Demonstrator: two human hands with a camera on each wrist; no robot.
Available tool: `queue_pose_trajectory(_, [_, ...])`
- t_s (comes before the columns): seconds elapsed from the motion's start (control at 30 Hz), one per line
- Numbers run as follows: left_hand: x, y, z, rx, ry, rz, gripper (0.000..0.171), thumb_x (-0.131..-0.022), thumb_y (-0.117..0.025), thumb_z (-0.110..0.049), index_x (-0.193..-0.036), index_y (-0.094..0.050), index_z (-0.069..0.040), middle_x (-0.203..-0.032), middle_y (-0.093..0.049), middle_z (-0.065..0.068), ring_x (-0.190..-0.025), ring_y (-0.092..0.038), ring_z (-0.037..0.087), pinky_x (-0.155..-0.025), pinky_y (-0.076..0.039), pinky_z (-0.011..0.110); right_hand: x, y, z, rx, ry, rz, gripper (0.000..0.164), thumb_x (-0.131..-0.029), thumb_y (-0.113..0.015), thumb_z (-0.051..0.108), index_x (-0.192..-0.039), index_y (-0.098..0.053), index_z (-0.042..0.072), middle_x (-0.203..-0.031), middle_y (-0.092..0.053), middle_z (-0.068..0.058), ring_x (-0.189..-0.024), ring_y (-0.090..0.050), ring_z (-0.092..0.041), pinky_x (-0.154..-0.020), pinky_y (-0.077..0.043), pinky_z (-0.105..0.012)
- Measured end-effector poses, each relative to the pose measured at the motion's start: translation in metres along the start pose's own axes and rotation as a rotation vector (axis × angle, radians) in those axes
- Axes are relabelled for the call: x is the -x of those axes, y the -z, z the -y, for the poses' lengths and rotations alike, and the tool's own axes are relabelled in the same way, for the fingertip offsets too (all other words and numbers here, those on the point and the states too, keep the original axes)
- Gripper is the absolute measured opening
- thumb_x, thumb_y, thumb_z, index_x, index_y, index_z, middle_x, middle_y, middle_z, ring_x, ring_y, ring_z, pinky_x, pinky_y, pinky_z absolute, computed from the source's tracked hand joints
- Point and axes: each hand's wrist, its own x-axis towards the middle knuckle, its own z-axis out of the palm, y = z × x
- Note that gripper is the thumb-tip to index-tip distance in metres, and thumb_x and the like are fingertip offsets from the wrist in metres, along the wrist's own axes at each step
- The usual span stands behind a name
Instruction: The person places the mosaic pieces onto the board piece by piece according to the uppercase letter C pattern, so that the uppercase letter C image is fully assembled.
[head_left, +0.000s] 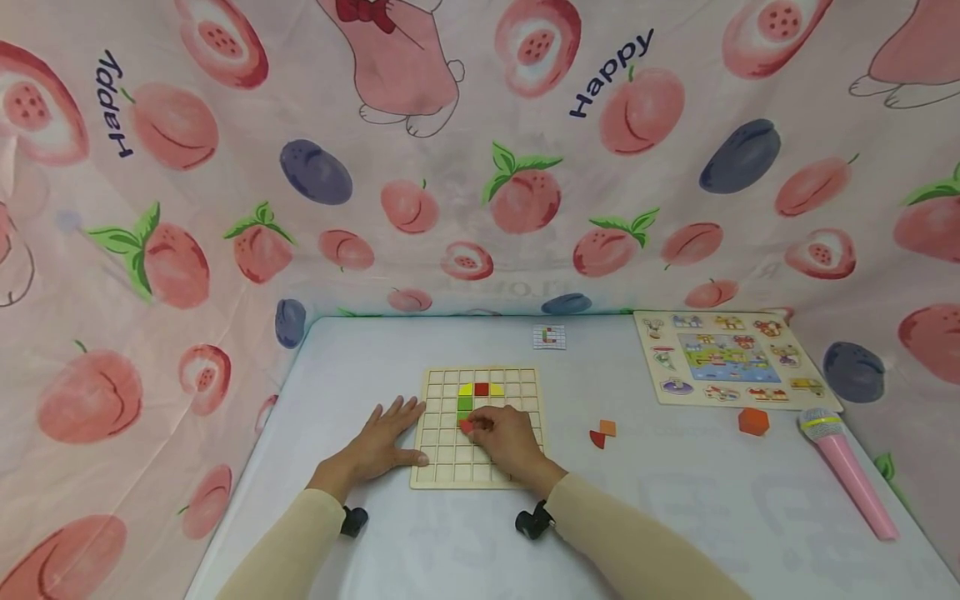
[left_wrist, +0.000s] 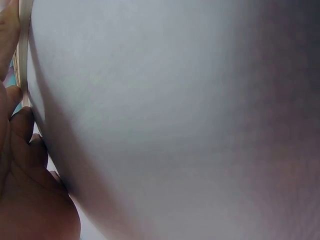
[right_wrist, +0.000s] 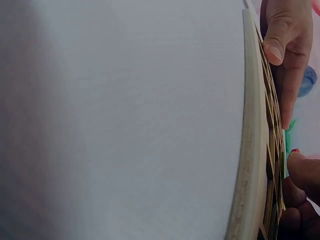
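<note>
A wooden grid board (head_left: 442, 477) lies on the white table. In its upper middle cells sit yellow pieces (head_left: 466, 390), a red square (head_left: 482, 389) and a green square (head_left: 465, 403). My left hand (head_left: 381, 443) rests at the board's left edge, fingers spread and thumb on its corner area. With thumb and fingertips my right hand (head_left: 513, 437) pinches a small red piece (head_left: 467, 426) just below the green column; its shape is partly hidden. In the right wrist view the board's side (right_wrist: 250, 150) shows, with the right fingertips (right_wrist: 302, 170) beside the grid.
An orange square (head_left: 607, 428) and a red quarter-round piece (head_left: 597, 438) lie right of the board. A small pattern card (head_left: 549, 337) is behind it. Farther right are a picture puzzle board (head_left: 663, 387), an orange block (head_left: 753, 422) and a pink toy microphone (head_left: 851, 475).
</note>
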Motion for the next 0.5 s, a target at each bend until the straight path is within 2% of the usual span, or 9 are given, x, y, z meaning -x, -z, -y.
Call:
queue_pose_trajectory(0.23, [0.0008, 0.0005, -0.0015, 0.008, 0.004, -0.002, 0.106, -0.082, -0.084, -0.057, -0.168, -0.032, -0.023, -0.177, -0.021, 0.000, -0.166, -0.002, 0.026, -0.134, 0.006, 0.054, 0.0006, -0.0010, 0.0000, 0.102, 0.033, 0.025, 0.018, -0.087, -0.086, 0.017, -0.104, -0.082, 0.015, -0.079, -0.071, 0.013, -0.081, -0.054, -0.011, -0.090, -0.038, -0.040])
queue_pose_trajectory(0.5, [0.0002, -0.0002, 0.0005, -0.004, 0.007, -0.002, 0.107, -0.082, -0.084, -0.058, -0.168, -0.031, -0.025, -0.177, -0.020, -0.001, -0.166, -0.002, 0.025, -0.134, 0.005, 0.054, 0.0007, -0.0020, -0.0003, 0.160, 0.062, 0.047, 0.019, -0.087, -0.086, 0.019, -0.106, -0.083, 0.017, -0.090, -0.077, 0.007, -0.086, -0.058, -0.012, -0.087, -0.038, -0.038])
